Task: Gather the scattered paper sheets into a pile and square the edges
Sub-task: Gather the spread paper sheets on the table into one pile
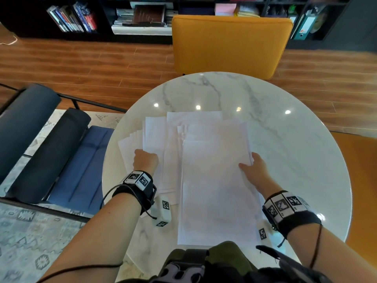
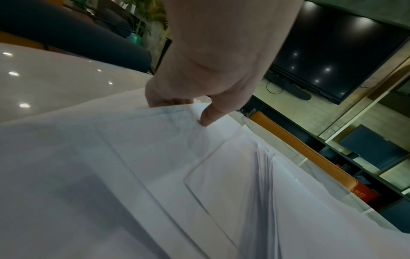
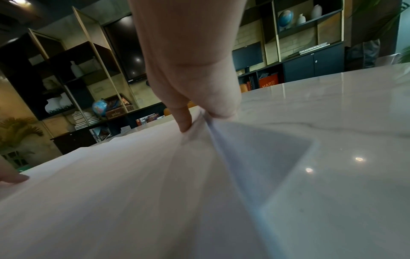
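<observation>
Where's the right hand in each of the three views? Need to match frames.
Head: right hand right of centre, thumb on top of the paper sheets, fingers under their right edge.
Left wrist: not in view; only the left hand shows.
Right wrist: right hand top centre, pinching the lifted edge of the sheets.
Shared landmark: the white marble table.
</observation>
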Available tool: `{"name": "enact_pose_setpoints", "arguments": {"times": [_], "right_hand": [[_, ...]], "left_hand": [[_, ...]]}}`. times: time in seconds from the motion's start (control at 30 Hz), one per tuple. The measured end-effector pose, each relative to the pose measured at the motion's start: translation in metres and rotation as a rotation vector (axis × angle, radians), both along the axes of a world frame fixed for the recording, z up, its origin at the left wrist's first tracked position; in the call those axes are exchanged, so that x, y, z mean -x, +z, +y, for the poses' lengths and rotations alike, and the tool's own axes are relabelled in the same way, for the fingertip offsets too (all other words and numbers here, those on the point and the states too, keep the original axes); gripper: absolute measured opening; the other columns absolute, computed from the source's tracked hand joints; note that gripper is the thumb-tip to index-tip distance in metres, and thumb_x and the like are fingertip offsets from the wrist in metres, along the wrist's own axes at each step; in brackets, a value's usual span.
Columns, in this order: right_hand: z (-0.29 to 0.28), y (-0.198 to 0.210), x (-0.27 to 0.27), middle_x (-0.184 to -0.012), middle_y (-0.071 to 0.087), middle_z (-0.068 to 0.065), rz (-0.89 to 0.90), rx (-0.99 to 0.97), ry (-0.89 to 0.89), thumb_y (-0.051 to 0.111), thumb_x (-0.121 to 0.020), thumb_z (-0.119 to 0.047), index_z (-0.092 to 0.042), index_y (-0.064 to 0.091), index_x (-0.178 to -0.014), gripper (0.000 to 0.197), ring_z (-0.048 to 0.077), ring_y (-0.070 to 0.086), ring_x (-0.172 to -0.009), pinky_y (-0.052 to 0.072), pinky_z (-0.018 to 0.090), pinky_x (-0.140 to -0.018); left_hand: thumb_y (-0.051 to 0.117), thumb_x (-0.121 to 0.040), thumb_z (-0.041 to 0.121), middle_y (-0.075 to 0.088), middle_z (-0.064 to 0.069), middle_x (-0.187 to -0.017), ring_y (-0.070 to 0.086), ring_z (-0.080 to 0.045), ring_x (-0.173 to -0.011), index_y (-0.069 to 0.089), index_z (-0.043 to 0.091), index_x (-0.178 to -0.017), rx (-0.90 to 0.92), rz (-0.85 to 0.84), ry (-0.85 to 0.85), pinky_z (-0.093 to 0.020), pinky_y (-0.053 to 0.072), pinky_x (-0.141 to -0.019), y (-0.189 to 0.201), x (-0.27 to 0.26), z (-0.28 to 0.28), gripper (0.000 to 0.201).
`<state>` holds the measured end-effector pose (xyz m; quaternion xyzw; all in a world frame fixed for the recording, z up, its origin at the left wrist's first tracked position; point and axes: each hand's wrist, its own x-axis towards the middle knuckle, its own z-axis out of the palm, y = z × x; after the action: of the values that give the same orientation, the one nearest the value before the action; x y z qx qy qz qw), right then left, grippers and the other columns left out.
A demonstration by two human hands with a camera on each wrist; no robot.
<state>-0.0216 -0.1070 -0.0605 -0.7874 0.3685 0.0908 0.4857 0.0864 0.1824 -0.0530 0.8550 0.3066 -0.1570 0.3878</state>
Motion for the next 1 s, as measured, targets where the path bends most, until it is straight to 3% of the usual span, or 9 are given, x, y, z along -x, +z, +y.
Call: {"name": "enact_pose_setpoints", "arguments": {"times": [0.13,0.27,0.43,0.6,0.7,0.8,0.93,1.0], "right_hand": [[0.002,0.001,-0.002,-0.144,0.046,0.016,0.027,0.0,0.008,0.063,-0.087,-0.022,-0.009,0.036,-0.144,0.064,0.036,0.049,-0.128,0.042,0.05,-0.105],[0.005,0.002,-0.005,-0.139,0.05,0.017,0.04,0.006,-0.007,0.062,-0.088,-0.016,-0.003,0.039,-0.141,0.059,0.034,0.049,-0.127,0.042,0.039,-0.1],[0.006,0.002,-0.006,-0.144,0.047,0.018,0.029,-0.004,-0.012,0.063,-0.088,-0.018,-0.005,0.037,-0.143,0.062,0.034,0.047,-0.13,0.041,0.043,-0.105],[0.007,-0.006,-0.01,-0.135,0.057,0.016,0.025,-0.057,0.022,0.067,-0.082,-0.024,-0.009,0.047,-0.137,0.061,0.035,0.057,-0.12,0.047,0.048,-0.101],[0.003,-0.027,-0.013,-0.139,0.054,0.014,0.016,-0.063,0.061,0.068,-0.079,-0.03,-0.012,0.046,-0.139,0.067,0.035,0.056,-0.122,0.046,0.051,-0.102],[0.015,-0.011,-0.011,-0.136,0.057,0.013,0.02,-0.063,0.091,0.067,-0.081,-0.028,-0.012,0.047,-0.137,0.062,0.034,0.057,-0.119,0.047,0.05,-0.101],[0.024,0.0,-0.009,-0.121,0.06,0.01,0.014,-0.062,0.084,0.062,-0.087,-0.018,-0.008,0.048,-0.134,0.05,0.028,0.058,-0.102,0.048,0.037,-0.086],[0.026,-0.001,-0.008,-0.118,0.058,0.008,-0.001,-0.073,0.071,0.061,-0.088,-0.018,-0.008,0.046,-0.135,0.05,0.028,0.057,-0.1,0.047,0.036,-0.083]], "left_hand": [[0.043,-0.088,0.0,0.054,-0.022,-0.129,0.055,-0.04,-0.115,0.038,-0.004,-0.135,0.065,-0.063,-0.01,-0.041,0.048,-0.092,0.0,0.001,-0.009,0.047],[0.046,-0.085,0.006,0.052,-0.02,-0.13,0.055,-0.039,-0.114,0.041,0.001,-0.132,0.072,-0.106,0.015,-0.048,0.049,-0.095,0.002,0.0,-0.011,0.048],[0.045,-0.089,0.006,0.056,-0.018,-0.126,0.057,-0.035,-0.108,0.039,0.0,-0.134,0.131,-0.094,-0.058,-0.038,0.048,-0.084,-0.001,-0.001,-0.014,0.046],[0.032,-0.087,-0.004,0.052,-0.012,-0.11,0.048,-0.027,-0.093,0.039,0.004,-0.134,0.227,-0.083,-0.123,-0.032,0.041,-0.077,0.0,0.001,-0.027,0.048],[0.03,-0.09,0.001,0.05,-0.002,-0.092,0.047,-0.024,-0.086,0.043,0.004,-0.128,0.273,-0.079,-0.114,-0.029,0.04,-0.069,-0.004,0.005,-0.035,0.04],[0.033,-0.095,0.013,0.051,-0.004,-0.09,0.045,-0.016,-0.069,0.047,0.0,-0.122,0.303,-0.09,-0.126,-0.027,0.035,-0.057,-0.005,0.008,-0.041,0.033],[0.033,-0.095,0.013,0.052,-0.008,-0.097,0.048,-0.021,-0.08,0.049,0.002,-0.122,0.339,-0.118,-0.129,-0.028,0.038,-0.064,-0.005,0.012,-0.044,0.033],[0.04,-0.094,0.016,0.052,-0.006,-0.094,0.049,-0.021,-0.08,0.05,0.003,-0.117,0.362,-0.136,-0.133,-0.028,0.039,-0.064,-0.003,0.015,-0.044,0.028]]}}
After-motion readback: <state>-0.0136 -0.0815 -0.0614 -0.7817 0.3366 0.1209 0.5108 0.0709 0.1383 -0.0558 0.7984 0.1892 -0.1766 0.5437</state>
